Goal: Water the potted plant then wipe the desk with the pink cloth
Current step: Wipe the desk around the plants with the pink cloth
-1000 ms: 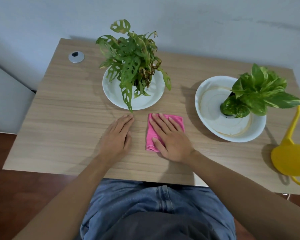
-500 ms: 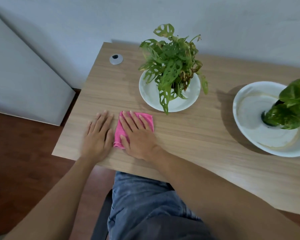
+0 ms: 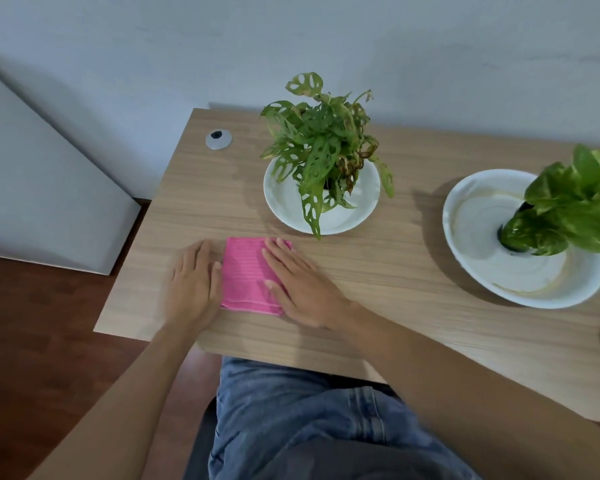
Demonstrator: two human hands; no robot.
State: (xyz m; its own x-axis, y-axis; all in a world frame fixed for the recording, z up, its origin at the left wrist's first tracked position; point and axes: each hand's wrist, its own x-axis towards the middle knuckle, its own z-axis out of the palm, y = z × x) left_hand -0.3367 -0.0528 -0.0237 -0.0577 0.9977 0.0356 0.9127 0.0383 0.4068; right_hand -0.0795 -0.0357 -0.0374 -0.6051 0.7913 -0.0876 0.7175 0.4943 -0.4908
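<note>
A folded pink cloth (image 3: 247,275) lies flat on the wooden desk (image 3: 395,271) near its front left. My right hand (image 3: 302,285) lies flat, palm down, on the cloth's right part. My left hand (image 3: 193,289) rests flat on the desk, its thumb side touching the cloth's left edge. A potted plant with holed leaves (image 3: 321,147) stands in a white dish (image 3: 284,202) just behind the cloth. A second leafy plant (image 3: 568,199) sits in a larger white bowl (image 3: 478,216) at the right.
A round grey cable grommet (image 3: 218,139) is set into the desk's back left corner. A wall runs behind the desk. A white panel (image 3: 42,188) stands on the wooden floor to the left. My lap in jeans (image 3: 309,420) is below the desk's front edge.
The cloth and both hands have slid left along the desk. My right hand has shifted toward the cloth's right side, uncovering more pink. The yellow watering can has left the view.
</note>
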